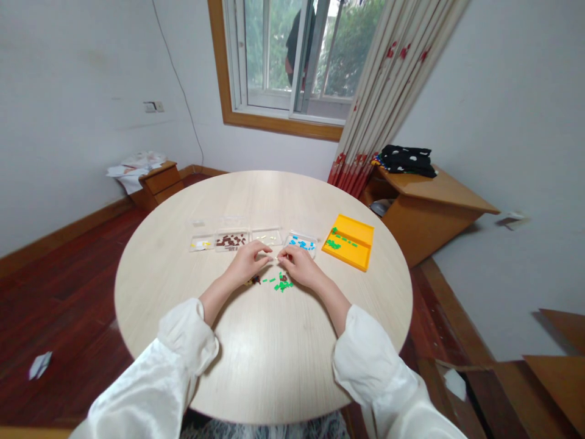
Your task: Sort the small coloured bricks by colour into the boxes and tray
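Note:
Over the middle of the table, my left hand (pixel 250 262) and my right hand (pixel 299 266) meet almost fingertip to fingertip. Thumb and fingers of the right hand pinch a tiny pale building brick (pixel 275 259). The left fingers curl in close against it; whatever lies between their tips is too small to make out. Just below the right hand lies a loose heap of green bricks (pixel 282 285) with a brown piece (pixel 284 278) among them. Dark brown pieces (pixel 256 280) lie partly hidden under the left hand.
Behind the hands stand clear trays: one of brown bricks (pixel 231 240), one of pale pieces (pixel 267 237), one of blue bricks (pixel 301 242), and one with yellow pieces (pixel 201 244). A yellow case (pixel 361 256) holding green bricks lies open at right on the round table (pixel 260 353).

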`<action>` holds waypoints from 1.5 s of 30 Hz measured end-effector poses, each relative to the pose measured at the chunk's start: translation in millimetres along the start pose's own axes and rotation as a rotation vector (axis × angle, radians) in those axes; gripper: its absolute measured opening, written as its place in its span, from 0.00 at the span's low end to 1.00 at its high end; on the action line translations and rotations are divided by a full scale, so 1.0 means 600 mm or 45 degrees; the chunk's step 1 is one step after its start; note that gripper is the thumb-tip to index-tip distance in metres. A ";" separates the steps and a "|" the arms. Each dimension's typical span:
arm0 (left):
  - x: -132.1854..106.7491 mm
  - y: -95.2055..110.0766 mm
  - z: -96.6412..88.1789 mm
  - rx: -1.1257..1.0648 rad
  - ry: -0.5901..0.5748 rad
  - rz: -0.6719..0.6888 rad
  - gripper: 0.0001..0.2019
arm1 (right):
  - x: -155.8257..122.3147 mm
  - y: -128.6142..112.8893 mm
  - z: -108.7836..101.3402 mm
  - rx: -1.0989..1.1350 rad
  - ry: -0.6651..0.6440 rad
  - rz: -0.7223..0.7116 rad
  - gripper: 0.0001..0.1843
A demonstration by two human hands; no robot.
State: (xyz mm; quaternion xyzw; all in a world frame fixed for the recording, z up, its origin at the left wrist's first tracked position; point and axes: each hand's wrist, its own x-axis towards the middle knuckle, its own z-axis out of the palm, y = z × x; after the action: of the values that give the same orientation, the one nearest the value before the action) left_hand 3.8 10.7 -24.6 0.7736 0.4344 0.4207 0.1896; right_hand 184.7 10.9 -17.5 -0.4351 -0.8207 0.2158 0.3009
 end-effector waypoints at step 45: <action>0.014 -0.052 -0.003 0.570 0.326 -0.124 0.09 | -0.013 0.001 -0.045 -0.069 -0.390 0.084 0.09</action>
State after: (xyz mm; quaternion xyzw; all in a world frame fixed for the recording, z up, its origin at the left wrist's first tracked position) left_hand -11.2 34.7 -40.3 0.7148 0.5739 0.3989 -0.0226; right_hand 207.1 7.0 -0.7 -0.4319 -0.8477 0.2673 0.1530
